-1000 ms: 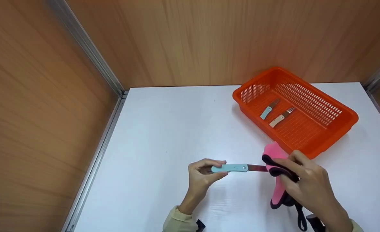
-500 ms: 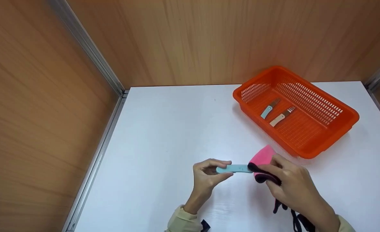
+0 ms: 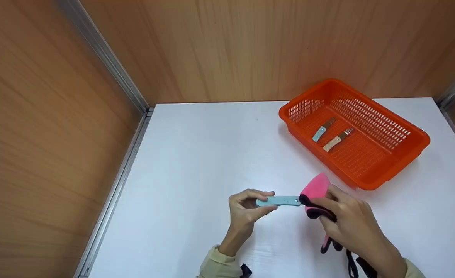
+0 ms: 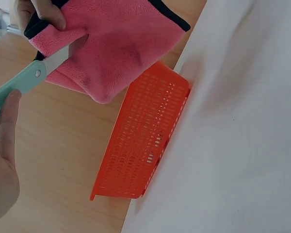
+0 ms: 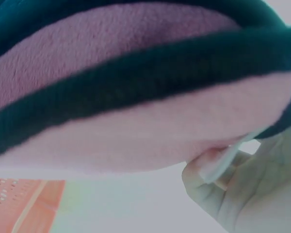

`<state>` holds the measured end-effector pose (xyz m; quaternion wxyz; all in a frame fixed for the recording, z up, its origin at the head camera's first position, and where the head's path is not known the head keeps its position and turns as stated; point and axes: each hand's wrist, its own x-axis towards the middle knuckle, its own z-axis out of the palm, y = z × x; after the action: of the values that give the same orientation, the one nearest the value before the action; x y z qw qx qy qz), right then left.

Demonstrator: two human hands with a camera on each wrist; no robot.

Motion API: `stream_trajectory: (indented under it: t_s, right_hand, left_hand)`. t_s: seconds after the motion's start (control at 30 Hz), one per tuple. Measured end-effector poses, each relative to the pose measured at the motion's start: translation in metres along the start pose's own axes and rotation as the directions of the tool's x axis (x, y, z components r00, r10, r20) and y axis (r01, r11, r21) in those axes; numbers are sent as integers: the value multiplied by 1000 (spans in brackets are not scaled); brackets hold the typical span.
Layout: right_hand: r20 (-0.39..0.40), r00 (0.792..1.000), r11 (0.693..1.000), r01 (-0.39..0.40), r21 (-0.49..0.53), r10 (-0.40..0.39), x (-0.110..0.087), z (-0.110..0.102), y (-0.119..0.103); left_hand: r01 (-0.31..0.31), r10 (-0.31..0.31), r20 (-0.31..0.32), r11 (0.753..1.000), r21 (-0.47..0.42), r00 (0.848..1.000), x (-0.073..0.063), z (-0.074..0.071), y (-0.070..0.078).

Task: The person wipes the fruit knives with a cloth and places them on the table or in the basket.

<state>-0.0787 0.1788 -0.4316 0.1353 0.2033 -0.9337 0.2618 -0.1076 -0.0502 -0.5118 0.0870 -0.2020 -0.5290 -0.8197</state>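
Note:
My left hand [image 3: 243, 214] pinches a knife [image 3: 283, 200] by the end of its light blue handle, between the thumb and fingers. In the left wrist view, part of the metal blade [image 4: 57, 58] shows before it runs into the cloth. My right hand [image 3: 353, 216] grips that pink cloth [image 3: 315, 187] with dark edging, folded around the blade close to the handle's pivot. In the head view the cloth hides the blade. Pink cloth and its dark border [image 5: 150, 73] fill most of the right wrist view.
An orange perforated basket [image 3: 389, 170] stands at the back right of the white table [image 3: 196, 154]. Inside lie a blue-handled knife [image 3: 320, 133] and a beige-handled utensil [image 3: 332, 144] with a pronged tip. Wooden panels [image 3: 243, 50] wall the table at the back and sides.
My right hand has moved left with the cloth along the blade to the handle, covering the blade seen earlier. My left hand has shifted slightly right with the knife.

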Motion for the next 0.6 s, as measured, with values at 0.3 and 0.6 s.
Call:
stream_trajectory:
  t_s: [0.3,0.6]
  right_hand:
    - [57,996,997,-73,17,71,-4,-2,5]
    - [41,995,996,-94,14,93,-9,-2,13]
  left_hand:
    - [16,-16,-28,1000,-7,999,-1,-3,1]
    - [14,-15,-36,1000,-17,999,-3,-6,3]
